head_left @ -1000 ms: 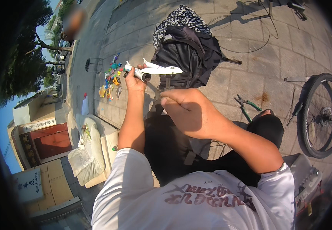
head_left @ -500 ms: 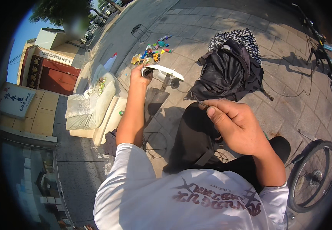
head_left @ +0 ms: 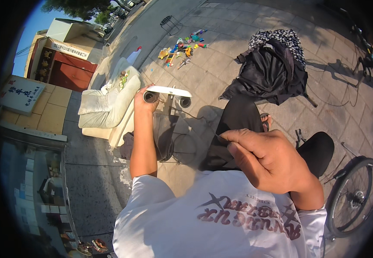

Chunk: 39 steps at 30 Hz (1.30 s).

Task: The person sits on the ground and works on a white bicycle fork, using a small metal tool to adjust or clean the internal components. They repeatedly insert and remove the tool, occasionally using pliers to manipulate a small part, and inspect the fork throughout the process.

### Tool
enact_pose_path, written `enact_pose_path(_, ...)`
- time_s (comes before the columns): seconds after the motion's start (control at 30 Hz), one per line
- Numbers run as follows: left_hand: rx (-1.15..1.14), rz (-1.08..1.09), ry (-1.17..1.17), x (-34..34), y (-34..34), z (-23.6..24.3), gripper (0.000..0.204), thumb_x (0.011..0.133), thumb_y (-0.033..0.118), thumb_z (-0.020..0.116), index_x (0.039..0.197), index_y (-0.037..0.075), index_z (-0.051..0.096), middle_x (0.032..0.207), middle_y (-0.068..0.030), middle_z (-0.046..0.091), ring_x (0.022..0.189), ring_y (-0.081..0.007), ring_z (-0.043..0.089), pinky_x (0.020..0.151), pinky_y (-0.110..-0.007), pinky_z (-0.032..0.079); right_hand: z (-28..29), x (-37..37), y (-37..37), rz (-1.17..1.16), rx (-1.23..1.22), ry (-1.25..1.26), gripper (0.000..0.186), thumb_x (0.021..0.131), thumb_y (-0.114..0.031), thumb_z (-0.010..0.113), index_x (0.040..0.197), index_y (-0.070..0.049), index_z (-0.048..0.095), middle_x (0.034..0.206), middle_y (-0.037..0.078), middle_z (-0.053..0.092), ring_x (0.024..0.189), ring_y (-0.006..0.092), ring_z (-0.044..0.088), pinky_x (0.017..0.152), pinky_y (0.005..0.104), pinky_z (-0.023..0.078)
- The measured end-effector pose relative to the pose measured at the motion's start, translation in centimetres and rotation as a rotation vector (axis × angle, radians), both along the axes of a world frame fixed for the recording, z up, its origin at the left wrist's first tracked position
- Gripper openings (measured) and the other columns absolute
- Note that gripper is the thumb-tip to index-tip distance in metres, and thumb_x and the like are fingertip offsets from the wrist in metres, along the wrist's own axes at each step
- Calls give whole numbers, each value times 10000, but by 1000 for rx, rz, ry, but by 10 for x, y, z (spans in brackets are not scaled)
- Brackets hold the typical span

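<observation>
Hard, bright daylight. Crisp dark shadows fall across the paving (head_left: 221, 77) at centre and upper right. The white sacks (head_left: 109, 99) at upper left glare, nearly washed out. Fisheye distortion bends the building (head_left: 61, 56) and the wheel (head_left: 354, 198) toward a black circular rim. The right hand (head_left: 268, 159), close to the lens, looks slightly soft.

Paved street (head_left: 238, 69) beside shopfront (head_left: 66, 64)
</observation>
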<state>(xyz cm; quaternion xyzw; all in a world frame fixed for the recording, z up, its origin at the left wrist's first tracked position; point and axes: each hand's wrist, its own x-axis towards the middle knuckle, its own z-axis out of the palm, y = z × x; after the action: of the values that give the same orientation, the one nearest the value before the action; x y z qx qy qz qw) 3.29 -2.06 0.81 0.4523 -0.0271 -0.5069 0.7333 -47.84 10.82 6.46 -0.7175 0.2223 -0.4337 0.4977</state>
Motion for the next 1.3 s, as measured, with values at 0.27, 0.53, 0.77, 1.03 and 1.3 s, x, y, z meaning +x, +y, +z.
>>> enact_pose_path(0.27, 78, 36, -49, 12, 22, -19, 212, 1068, 131, 472, 1111, -71, 518, 978, -189, 639, 875, -302, 662, 841, -440, 610, 2, 12, 1, 41, 62, 9, 213, 931, -17, 612, 1122, 71, 651, 725, 198, 651, 645, 345, 669, 591, 391, 512)
enact_pose_path(0.53, 91, 86, 68, 16, 29, -38, 250, 1078, 157, 467, 1152, -80, 491, 992, -194, 626, 898, -318, 661, 851, -457, 606, -7, 22, -1, 15, 99, -9, 169, 965, -25, 597, 1080, 69, 677, 657, 126, 611, 546, 211, 622, 546, 314, 466)
enact_pose_path(0.77, 98, 39, 119, 29, 32, -58, 263, 1080, 147, 451, 1173, -92, 509, 1009, -197, 637, 900, -315, 669, 833, -444, 608, -10, 26, -6, 9, 106, 25, 178, 985, -67, 595, 1081, 44, 696, 660, 108, 605, 532, 184, 580, 545, 303, 445)
enact_pose_path(1.03, 133, -148, -75, 37, 41, -86, 313, 1072, 141, 370, 1122, -74, 592, 1005, -202, 687, 887, -304, 688, 789, -408, 610, -9, 22, -1, -26, 161, 36, 179, 990, -72, 596, 1081, 33, 709, 681, 100, 599, 535, 139, 541, 542, 282, 418)
enact_pose_path(1.3, 114, 41, 311, 31, 43, -108, 300, 1065, 125, 387, 1102, -59, 620, 982, -145, 702, 892, -267, 694, 796, -410, 608, -21, -8, 3, -129, 293, -44, 220, 1009, -121, 628, 1081, 66, 717, 799, 38, 684, 689, 73, 554, 634, 241, 436)
